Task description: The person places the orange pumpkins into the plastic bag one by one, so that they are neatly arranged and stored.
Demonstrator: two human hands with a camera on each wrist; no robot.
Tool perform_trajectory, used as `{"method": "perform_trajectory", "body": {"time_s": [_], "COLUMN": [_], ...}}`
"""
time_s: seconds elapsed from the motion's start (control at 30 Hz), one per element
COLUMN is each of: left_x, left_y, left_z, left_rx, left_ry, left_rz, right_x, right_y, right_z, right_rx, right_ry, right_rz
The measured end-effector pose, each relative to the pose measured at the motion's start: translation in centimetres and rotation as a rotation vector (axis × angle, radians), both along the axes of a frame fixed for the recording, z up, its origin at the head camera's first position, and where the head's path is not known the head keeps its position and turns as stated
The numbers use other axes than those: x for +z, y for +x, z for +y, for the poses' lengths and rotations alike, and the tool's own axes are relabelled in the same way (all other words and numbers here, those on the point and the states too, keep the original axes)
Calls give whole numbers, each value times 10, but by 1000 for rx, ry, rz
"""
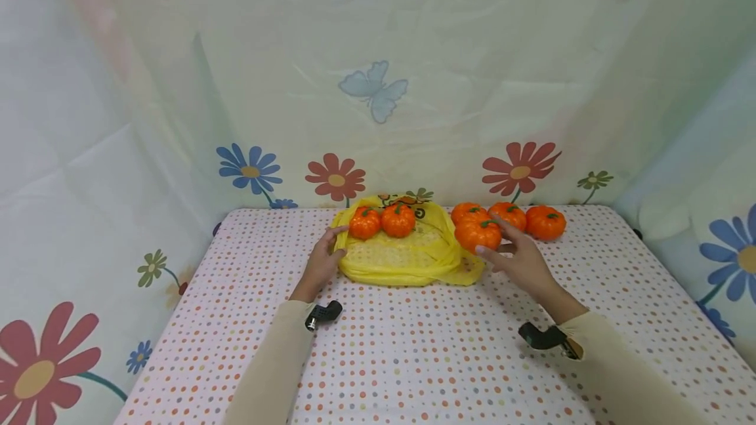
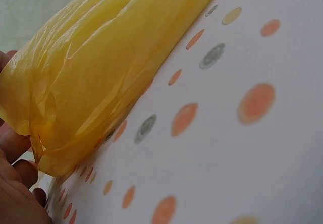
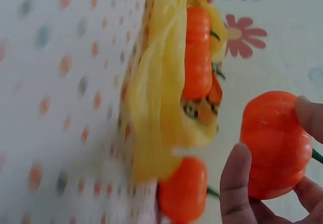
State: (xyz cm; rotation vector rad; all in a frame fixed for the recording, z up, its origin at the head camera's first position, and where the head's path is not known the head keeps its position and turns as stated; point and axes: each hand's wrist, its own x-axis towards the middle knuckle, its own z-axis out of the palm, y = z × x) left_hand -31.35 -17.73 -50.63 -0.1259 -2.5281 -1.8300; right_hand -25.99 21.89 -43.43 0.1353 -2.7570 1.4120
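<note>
Pumpkin (image 1: 477, 235) in right hand (image 1: 520, 261) (apparently clear of yellow bag's edge (image 1: 450, 253)).

Noted a thin, creased, translucent yellow plastic bag (image 1: 390, 272), lying with its mouth open and dark print visible at the far side. Recorded inside it, toward the far left, two glossy, ribbed orange pumpkins (image 1: 365, 223), set side by side, green stems uppermost. Observed a single pumpkin (image 1: 476, 235) of the same type, held raised, stem up, at the bag's right edge, partly covering the nearest of three more pumpkins (image 1: 546, 223) lined up close together to the bag's right.
</note>
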Motion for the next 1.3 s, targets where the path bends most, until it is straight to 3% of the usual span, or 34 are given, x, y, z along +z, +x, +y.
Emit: {"method": "perform_trajectory", "body": {"time_s": [0.13, 0.33, 0.57, 0.8, 1.3], "left_x": [0, 0, 1, 2, 3], "left_y": [0, 1, 1, 1, 3], "left_z": [0, 1, 2, 2, 2], "left_rx": [3, 2, -5, -8, -13], "left_ry": [5, 7, 6, 6, -4], "left_rz": [-12, 1, 8, 25, 51], "right_x": [-6, -17, -19, -25, -31], "right_y": [-18, -44, -53, -58, -64], "right_z": [-31, -61, -77, -83, -92], "right_rx": [47, 43, -5, -60, -65], "right_ry": [-84, -131, 75, 215, 346], "right_rz": [-51, -75, -25, -29, -60]}}
